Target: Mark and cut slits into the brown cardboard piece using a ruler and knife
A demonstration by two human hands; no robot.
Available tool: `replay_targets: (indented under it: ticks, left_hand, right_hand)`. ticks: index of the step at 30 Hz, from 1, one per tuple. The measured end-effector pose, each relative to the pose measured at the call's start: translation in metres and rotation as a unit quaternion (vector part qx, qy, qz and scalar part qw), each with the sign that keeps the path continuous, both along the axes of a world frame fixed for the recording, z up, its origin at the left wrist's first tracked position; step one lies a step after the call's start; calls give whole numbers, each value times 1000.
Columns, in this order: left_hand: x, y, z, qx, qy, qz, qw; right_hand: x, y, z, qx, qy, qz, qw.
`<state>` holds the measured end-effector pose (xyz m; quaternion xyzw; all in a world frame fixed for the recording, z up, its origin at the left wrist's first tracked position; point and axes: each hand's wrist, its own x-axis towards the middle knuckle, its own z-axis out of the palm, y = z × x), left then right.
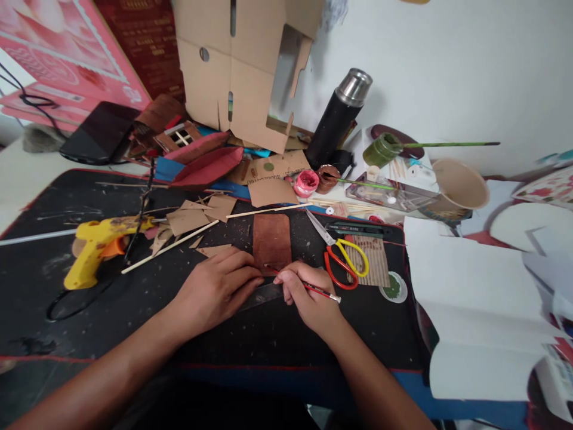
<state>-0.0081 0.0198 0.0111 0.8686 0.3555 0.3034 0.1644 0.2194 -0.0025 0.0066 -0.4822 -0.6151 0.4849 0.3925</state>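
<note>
A brown-painted cardboard piece with rounded far corners lies on the black mat before me. My left hand lies over its near left edge, palm down. Its fingers are stretched forward, and the fingertips press on a clear ruler that lies across the near side of the cardboard. My right hand is closed around a red pencil, its point on the brown cardboard just beyond the ruler and its white eraser end towards me. Part of the ruler is hidden under both hands.
Yellow-and-red scissors, a box cutter and corrugated cardboard lie to the right. A yellow glue gun, cardboard scraps and wooden sticks are on the left. Paint jars and a black flask stand behind.
</note>
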Motion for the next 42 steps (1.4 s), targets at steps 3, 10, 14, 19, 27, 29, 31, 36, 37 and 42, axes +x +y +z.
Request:
replay_targets:
  ticks: [3,10,14,19,27,29,31,36,37,42]
  left_hand:
    - [0,0,-1,0,1,0,1000]
    - [1,0,-1,-9,-8,0,1000]
    - [1,1,0,0,-5,4,1000]
    - [0,0,0,-8,-2,3,1000]
    - [0,1,-1,-14,-5,8,1000]
    - [0,1,-2,-17,-4,8,1000]
    - [-1,0,-3,-21,0,13,1000]
    - [0,1,-2,-43,6,15,999]
    - [0,1,-2,-43,3,14,999]
    - [0,3,-2,-43,-5,9,999]
  right_hand:
    - [0,0,0,1,0,3,1000]
    - [0,0,0,-6,-15,0,1000]
    - [1,-2,-3,-10,-15,2,1000]
    - [2,-2,-5,-4,2,-1,1000]
    - [1,-2,-4,-14,-11,0,1000]
    - [2,-3,-4,-5,5,-15,1000]
    - [3,-3,-4,-1,34,-47,998]
    - [7,-1,-3,-20,128,-151,980]
    - [7,0,-2,-23,141,-163,976]
    - [6,1,-2,-36,154,-163,974]
